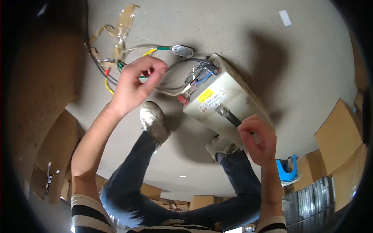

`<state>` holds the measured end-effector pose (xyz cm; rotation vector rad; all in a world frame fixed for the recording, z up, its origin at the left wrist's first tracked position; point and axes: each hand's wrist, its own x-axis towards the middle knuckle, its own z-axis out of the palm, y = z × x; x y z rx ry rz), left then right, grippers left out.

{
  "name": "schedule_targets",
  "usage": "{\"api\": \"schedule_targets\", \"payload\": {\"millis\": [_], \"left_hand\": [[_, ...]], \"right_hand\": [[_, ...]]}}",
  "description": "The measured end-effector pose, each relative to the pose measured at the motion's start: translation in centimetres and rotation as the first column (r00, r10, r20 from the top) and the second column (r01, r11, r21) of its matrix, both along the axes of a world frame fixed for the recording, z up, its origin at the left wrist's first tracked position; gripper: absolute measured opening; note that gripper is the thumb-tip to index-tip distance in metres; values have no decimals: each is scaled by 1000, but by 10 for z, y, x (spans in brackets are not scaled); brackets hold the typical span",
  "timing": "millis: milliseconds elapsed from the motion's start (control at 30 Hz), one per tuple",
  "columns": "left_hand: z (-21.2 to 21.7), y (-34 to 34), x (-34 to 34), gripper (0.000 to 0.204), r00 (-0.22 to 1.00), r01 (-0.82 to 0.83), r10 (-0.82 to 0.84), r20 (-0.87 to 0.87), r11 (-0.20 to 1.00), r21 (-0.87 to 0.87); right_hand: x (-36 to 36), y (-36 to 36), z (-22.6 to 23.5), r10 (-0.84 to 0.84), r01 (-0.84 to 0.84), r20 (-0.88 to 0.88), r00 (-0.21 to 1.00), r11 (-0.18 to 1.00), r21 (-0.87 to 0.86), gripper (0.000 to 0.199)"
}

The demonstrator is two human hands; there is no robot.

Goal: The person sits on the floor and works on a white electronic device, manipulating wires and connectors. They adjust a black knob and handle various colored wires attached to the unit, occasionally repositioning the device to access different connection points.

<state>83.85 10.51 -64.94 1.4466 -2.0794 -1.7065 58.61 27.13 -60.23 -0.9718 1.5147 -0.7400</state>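
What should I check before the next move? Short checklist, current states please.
1. Left grip free of objects: cannot tell; fingers curled, something red shows beside them.
2. Right grip on the black bar handle: cannot tell; they overlap in view, contact is hidden.
3. Floor beside the cream metal box free of clutter: not ok; crumpled brown tape and loose cables lie there.
4. Grey oval metal plate apart from the box: ok.
5. White left shoe off the cables: ok.
6. Pale right shoe clear of the box: cannot tell; they look very close.
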Motion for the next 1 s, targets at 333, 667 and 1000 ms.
{"api": "schedule_targets", "payload": {"millis": [333, 667, 1000], "left_hand": [[-73, -10, -50, 22, 908, 318, -321, -269, 946, -57], [-61, -11, -64, 25, 904, 398, -398, -153, 917, -34], [-53, 26, -43, 30, 952, 283, -306, -3, 885, -370]], "right_hand": [[3, -61, -87, 100, -191, -377, 921, 959, -210, 16], [4, -71, -99, 129, -206, -369, 920, 962, -178, 20], [0, -95, -116, 365, -388, -333, 869, 922, -1, 21]]}}
